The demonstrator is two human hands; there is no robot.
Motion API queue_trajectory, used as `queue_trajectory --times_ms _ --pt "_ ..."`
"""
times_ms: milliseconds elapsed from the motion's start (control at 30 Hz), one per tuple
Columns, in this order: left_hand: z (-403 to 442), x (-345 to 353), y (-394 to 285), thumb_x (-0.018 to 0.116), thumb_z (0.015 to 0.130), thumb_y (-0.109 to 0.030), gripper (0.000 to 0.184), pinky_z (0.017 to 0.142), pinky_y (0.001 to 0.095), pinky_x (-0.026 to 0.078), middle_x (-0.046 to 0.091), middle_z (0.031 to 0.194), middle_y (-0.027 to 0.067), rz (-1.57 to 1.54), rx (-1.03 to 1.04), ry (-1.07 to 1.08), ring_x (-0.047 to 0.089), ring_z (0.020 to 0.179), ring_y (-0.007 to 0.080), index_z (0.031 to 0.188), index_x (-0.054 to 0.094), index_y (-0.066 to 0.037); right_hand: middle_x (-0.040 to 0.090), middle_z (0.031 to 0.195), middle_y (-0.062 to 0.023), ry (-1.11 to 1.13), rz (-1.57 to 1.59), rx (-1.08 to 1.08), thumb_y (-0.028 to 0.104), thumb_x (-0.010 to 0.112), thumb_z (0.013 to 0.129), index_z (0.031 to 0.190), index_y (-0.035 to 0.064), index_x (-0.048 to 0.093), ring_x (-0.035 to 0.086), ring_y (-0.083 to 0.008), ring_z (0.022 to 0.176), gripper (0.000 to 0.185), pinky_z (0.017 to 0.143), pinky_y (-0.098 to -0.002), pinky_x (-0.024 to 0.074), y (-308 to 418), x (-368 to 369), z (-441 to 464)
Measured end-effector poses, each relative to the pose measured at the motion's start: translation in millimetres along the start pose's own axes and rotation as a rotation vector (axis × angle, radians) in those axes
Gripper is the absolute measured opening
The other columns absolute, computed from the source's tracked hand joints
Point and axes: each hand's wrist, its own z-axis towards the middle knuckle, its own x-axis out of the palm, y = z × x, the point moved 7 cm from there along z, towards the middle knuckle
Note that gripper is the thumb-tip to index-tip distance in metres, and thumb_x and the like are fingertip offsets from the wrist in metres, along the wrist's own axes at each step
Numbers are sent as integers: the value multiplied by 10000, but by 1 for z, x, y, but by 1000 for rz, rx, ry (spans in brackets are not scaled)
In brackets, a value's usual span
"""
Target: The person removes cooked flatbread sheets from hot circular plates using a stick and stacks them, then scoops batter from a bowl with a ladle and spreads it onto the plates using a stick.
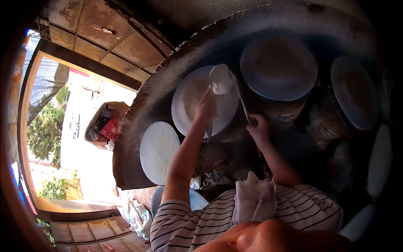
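Note:
My left hand (pixel 204 108) is closed round the handle of a batter-coated ladle (pixel 220 80), whose pale bowl is raised over a round griddle (pixel 184 103). Part of that handle shows below the fist. My right hand (pixel 258 128) grips a long thin stick (pixel 242 97); its upper end meets the right side of the ladle's bowl, and I cannot make out how it ends there. The griddle under the ladle has a brownish middle and a grey rim. Left of my left forearm lies a round white sheet (pixel 159 152) with a grainy surface.
More round griddles stand along the curved dark counter (pixel 130 168): one at the back (pixel 279 67), one at right (pixel 354 92). Another pale disc (pixel 380 161) is at the far right. A blue basin (pixel 197 199) sits by my left elbow, near a plastic bag (pixel 136 218).

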Motion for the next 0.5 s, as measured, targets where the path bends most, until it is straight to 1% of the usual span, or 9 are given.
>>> queue_trajectory --times_ms 100,133,200,267,300,333,400,433,500 --pt "24 -18 -4 448 911 -94 612 406 274 371 450 628 4 157 70 -9 410 453 118 1475 227 -178 568 946 -160 -55 -285 -406 -100 587 624 1053 -7 565 580 -304 913 439 809 -371 459 45 6 15" --pt "32 -23 -13 452 907 -92 599 413 277 378 463 638 5 171 97 -15 423 461 118 1467 254 -174 541 1006 -178 -22 -376 -436 -103 585 631 1077 -6 548 549 -349 964 458 813 -383 457 45 12 14" --pt "39 -33 -12 459 900 -88 576 427 282 391 488 657 8 174 121 -41 447 476 117 1450 309 -167 516 1050 -182 88 -457 -404 -97 597 641 1082 -6 549 527 -357 996 453 829 -393 454 52 33 7" --pt "58 -54 -5 501 891 -105 540 497 245 418 586 801 35 317 196 -199 516 578 92 1416 382 -154 471 1110 -177 185 -637 -340 -90 613 659 1102 -3 550 485 -367 1035 456 865 -397 448 62 62 24" --pt "76 -61 -7 521 887 -113 523 531 226 431 636 873 48 380 253 -276 551 629 80 1399 419 -148 493 1085 -166 183 -769 -311 -88 613 674 1102 3 567 496 -352 1021 440 868 -396 452 70 72 36" --pt "81 -67 -14 557 864 -126 525 607 255 469 650 974 84 437 265 -295 599 728 104 1378 456 -164 503 1071 -155 152 -745 -427 -93 606 679 1094 3 578 501 -345 1007 427 849 -397 458 77 65 43" --pt "77 -82 -32 548 860 -117 523 680 275 485 659 986 103 507 162 -277 622 796 144 1373 464 -181 519 1046 -139 84 -754 -540 -98 596 690 1082 5 597 509 -331 981 406 821 -403 467 78 42 48" --pt "57 -90 -24 544 858 -113 523 716 285 492 663 991 113 529 66 -279 634 829 164 1371 468 -189 525 1036 -132 74 -823 -535 -98 593 696 1079 6 605 512 -323 969 397 810 -407 469 68 25 40" --pt "33 -106 -10 534 849 -114 521 746 318 496 674 1002 133 525 -29 -290 652 854 213 1360 480 -197 527 1035 -127 148 -734 -480 -89 585 714 1089 9 600 520 -319 960 388 820 -402 468 75 24 15"
